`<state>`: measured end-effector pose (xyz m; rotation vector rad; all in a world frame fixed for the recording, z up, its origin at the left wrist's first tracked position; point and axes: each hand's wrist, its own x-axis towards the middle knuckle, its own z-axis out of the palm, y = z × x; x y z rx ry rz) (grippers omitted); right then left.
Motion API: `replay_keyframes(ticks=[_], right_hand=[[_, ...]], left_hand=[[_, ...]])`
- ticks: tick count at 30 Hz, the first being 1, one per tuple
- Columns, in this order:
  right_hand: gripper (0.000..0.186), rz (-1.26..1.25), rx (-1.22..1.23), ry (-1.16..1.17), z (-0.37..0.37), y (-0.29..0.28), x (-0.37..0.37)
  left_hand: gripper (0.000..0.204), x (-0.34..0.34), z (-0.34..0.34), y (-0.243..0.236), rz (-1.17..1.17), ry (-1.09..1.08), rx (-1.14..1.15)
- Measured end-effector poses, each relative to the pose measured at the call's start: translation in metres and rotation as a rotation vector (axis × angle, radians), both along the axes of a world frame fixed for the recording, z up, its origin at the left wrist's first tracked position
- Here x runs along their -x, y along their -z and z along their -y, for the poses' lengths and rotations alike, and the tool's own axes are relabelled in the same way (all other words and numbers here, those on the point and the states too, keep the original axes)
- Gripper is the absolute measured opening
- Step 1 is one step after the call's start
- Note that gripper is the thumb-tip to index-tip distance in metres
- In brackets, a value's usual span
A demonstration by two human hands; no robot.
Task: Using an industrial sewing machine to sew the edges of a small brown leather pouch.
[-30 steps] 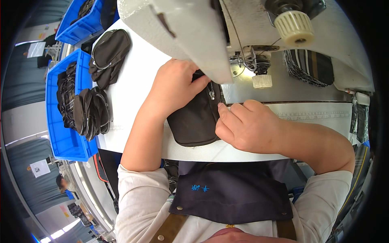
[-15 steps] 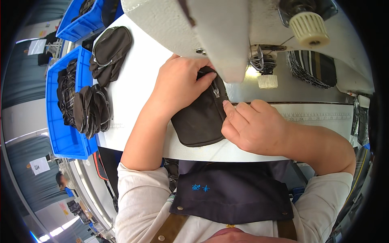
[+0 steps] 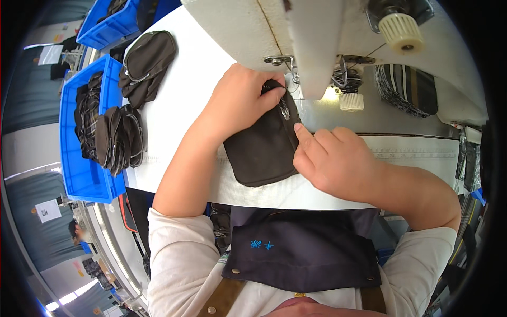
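Observation:
A dark brown fabric pouch point(image 3: 260, 154) with a rounded lower end lies on the white table in front of the sewing machine point(image 3: 312, 47). Along its upper right side runs a metal zipper point(image 3: 285, 110). My left hand point(image 3: 244, 98) grips the pouch's upper end, thumb on top near the zipper, other fingers partly hidden beyond it. At the right edge my right hand point(image 3: 332, 158) is closed, its index fingertip on the edge and its thumb side against the fabric. The machine's arm hides the needle area.
To the left stand blue bins point(image 3: 108, 182) with dark fabric pieces. A stack of dark pouches point(image 3: 120, 138) leans by one bin, and another pouch point(image 3: 150, 55) lies behind it. Striped fabric pieces point(image 3: 406, 90) rest under the machine arm. A ruler strip point(image 3: 412, 154) runs along the table.
The pouch and both hands have shifted slightly away from me and to the right. The view has also moved a little, showing more of the machine's lower left side.

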<state>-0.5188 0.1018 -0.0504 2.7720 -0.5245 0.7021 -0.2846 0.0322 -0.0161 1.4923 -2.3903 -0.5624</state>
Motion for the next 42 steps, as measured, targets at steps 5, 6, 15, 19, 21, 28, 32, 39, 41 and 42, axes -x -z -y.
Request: replay_keyframes(ticks=[5,6,15,19,21,28,32,39,41,42], right_hand=[[0.02,-0.002,-0.024,0.079,0.015,-0.003,0.001],[0.02,-0.006,-0.019,0.083,0.018,-0.002,0.002],[0.024,-0.023,-0.078,0.188,0.031,0.004,0.002],[0.024,0.002,-0.07,0.184,0.032,0.003,0.0],[0.024,0.015,-0.073,0.178,0.029,0.002,0.0],[0.015,0.038,-0.251,0.235,0.03,-0.004,0.011],[0.016,0.065,-0.314,0.238,0.028,-0.004,0.012],[0.014,0.085,-0.293,0.227,0.026,-0.003,0.009],[0.014,0.097,-0.327,0.192,0.027,-0.003,0.007],[0.014,0.097,-0.326,0.188,0.027,-0.004,0.008]], left_hand=[[0.028,-0.004,0.03,0.009,-0.158,0.057,-0.023],[0.029,0.0,0.032,-0.002,-0.077,0.041,-0.034],[0.026,0.003,0.058,0.006,-0.316,0.253,0.252],[0.026,0.0,0.055,0.005,-0.215,0.193,0.329],[0.026,-0.003,0.05,0.002,-0.156,0.159,0.367],[0.034,-0.006,-0.007,-0.018,-0.024,0.031,0.337],[0.051,0.011,-0.037,-0.016,0.013,0.251,0.391],[0.043,0.009,-0.04,-0.002,0.093,0.187,0.372],[0.042,0.008,-0.04,-0.001,0.081,0.18,0.374],[0.041,0.01,-0.042,-0.003,0.071,0.191,0.363]])
